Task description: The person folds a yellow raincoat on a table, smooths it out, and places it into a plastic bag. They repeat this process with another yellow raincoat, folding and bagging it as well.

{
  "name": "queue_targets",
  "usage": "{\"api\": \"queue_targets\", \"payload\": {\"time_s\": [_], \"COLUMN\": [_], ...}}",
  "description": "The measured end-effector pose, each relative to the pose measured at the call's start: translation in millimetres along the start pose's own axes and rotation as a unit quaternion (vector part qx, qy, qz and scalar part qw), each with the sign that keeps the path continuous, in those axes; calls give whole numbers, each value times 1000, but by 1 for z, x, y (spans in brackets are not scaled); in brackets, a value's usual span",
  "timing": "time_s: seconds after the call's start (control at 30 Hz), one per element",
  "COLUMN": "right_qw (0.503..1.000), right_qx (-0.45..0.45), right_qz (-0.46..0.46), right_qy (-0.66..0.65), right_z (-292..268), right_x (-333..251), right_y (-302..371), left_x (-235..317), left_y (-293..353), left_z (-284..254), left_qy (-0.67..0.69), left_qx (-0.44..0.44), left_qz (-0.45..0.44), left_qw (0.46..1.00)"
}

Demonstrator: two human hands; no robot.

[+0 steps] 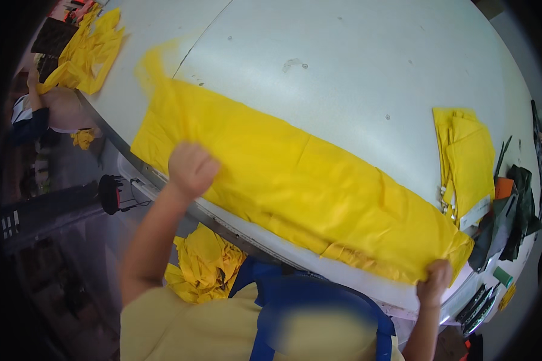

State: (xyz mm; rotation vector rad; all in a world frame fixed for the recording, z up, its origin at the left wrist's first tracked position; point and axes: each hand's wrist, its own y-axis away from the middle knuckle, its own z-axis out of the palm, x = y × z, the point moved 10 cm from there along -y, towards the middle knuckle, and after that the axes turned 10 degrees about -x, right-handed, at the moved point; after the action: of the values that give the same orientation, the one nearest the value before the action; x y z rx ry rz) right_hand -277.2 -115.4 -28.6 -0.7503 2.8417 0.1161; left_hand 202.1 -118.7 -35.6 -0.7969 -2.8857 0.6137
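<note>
- We note a long, glossy yellow fabric sheet (295, 162) lying slantwise along the near edge of the pale grey, flat-topped bench (367, 66); its far-left corner is blurred.
- Left hand (193, 171): on the sheet near its left end, fingers curled into a fist. We read the grip as clenched; whether fabric is caught inside, we cannot tell.
- Right hand (435, 283): at the sheet's near-right corner, grip grasping the sheet's edge.
- Right side of bench: we record a folded stack of yellow fabric (464, 162), just beyond the sheet's right end, with a small orange block (504, 188) and a green cylinder (503, 276) nearby.
- Below the near edge, by the left forearm, we see a crumpled heap of yellow fabric (208, 262).
- Far left: another person (66, 108) sits at the bench beside a loose, rumpled yellow fabric piece (96, 54).
</note>
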Motion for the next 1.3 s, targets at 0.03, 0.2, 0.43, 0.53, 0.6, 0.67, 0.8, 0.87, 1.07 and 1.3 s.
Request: {"api": "queue_targets", "payload": {"time_s": [0.03,0.2,0.43,0.53,0.6,0.67,0.8,0.87,1.07,1.3], "right_qw": [1000,998,983,985,975,967,982,991,976,900], "right_qx": [4,-56,-170,-40,74,81,-82,-26,-44,-180], "right_qz": [-6,18,37,105,205,241,171,125,184,391], "right_qy": [-6,21,-48,-129,-43,26,20,46,109,65], "right_z": [14,88,108,73,32,14,38,37,80,83], "right_x": [-12,-32,-3,86,169,212,252,268,308,373], "right_y": [18,52,43,63,78,81,51,55,71,141], "left_x": [14,33,91,112,112,116,117,118,122,114], "left_y": [27,104,8,29,29,32,33,34,29,31], "left_z": [5,73,72,134,150,157,160,163,169,171], "left_qy": [19,126,133,38,0,-13,-33,-43,-16,-9], "left_qx": [-53,-357,-187,-285,-301,-301,-295,-290,-284,-318], "left_qz": [-41,-209,-168,-179,-179,-178,-154,-144,-138,-141], "left_qw": [998,902,959,941,937,937,942,945,949,938]}}
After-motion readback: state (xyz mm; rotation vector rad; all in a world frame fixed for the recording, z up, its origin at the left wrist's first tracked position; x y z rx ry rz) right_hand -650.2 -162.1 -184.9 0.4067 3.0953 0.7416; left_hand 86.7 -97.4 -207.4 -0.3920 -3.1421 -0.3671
